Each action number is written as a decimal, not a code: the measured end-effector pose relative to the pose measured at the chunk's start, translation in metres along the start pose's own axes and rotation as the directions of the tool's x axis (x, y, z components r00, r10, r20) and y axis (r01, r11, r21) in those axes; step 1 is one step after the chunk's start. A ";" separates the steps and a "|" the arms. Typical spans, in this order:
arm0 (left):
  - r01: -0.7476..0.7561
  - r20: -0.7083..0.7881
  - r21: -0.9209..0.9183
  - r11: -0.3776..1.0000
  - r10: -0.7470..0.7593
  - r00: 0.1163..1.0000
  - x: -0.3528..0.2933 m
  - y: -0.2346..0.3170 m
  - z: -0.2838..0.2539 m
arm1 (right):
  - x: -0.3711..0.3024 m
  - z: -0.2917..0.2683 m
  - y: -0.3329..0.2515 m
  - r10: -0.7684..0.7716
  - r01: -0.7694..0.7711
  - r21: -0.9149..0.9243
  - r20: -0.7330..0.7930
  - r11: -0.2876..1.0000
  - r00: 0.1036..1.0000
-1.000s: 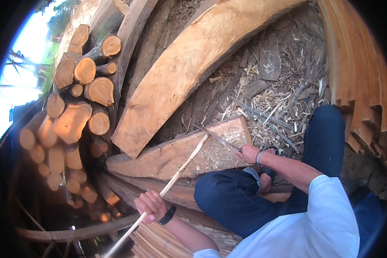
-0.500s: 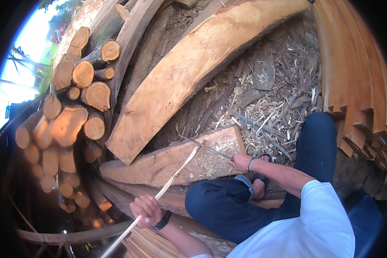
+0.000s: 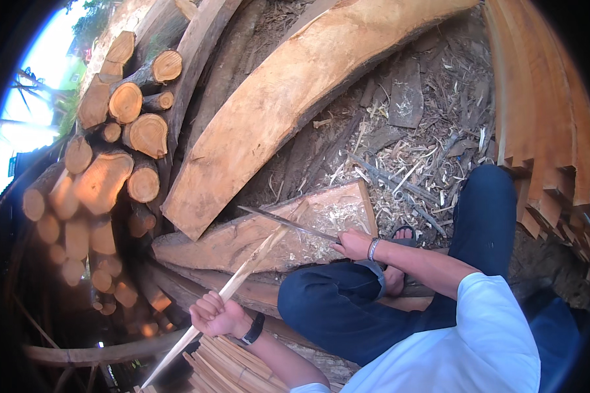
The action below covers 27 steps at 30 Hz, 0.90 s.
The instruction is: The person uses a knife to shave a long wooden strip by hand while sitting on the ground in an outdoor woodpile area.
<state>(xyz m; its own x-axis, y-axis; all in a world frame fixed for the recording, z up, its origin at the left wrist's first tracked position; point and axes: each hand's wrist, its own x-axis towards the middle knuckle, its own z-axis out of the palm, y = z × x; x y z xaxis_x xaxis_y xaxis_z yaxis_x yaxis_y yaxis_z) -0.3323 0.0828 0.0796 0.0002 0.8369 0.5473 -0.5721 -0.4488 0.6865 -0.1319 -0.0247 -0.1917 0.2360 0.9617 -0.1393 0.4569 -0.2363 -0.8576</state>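
Observation:
In my left hand (image 3: 217, 316) is a long pale wooden stick (image 3: 248, 265), slanting from lower left up to the right, with fingers wrapped round it. Its upper end rests over a thick wooden slab (image 3: 334, 226) strewn with shavings. My right hand (image 3: 355, 245) grips a long narrow-bladed knife (image 3: 285, 221); its handle is hidden in the fist. The blade points left and crosses the stick near the stick's upper end. Both wrists wear bands.
A large curved plank (image 3: 295, 92) lies beyond the slab. Cut logs (image 3: 124, 101) are stacked at left, and long sawn boards (image 3: 537, 98) stand at right. Shavings (image 3: 406, 157) cover the ground. Thin wood strips (image 3: 233, 367) lie beside my left forearm.
My right hand and the knife have shifted left, the blade moving further across the stick. My left hand has moved slightly left and down, and the stick shows a broader face.

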 end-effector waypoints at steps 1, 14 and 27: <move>-0.005 -0.027 0.013 1.000 0.006 1.000 -0.001 0.001 0.000 | -0.003 -0.004 -0.005 0.003 -0.003 -0.010 0.003 1.000 1.000; 0.006 -0.122 0.055 0.998 0.001 0.992 -0.007 0.003 -0.001 | 0.008 -0.002 0.015 0.031 -0.030 -0.019 0.006 0.999 1.000; 0.145 0.281 -0.095 0.985 -0.113 0.953 -0.003 0.011 -0.025 | 0.016 -0.005 0.048 0.040 -0.038 0.025 -0.064 0.999 0.997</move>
<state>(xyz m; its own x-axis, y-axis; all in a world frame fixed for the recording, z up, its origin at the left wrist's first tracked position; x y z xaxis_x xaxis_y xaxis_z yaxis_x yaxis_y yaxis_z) -0.3591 0.0838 0.0735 0.2958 0.7602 0.5785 -0.6411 -0.2910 0.7102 -0.1022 -0.0213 -0.2325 0.3081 0.9408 -0.1412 0.4259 -0.2692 -0.8638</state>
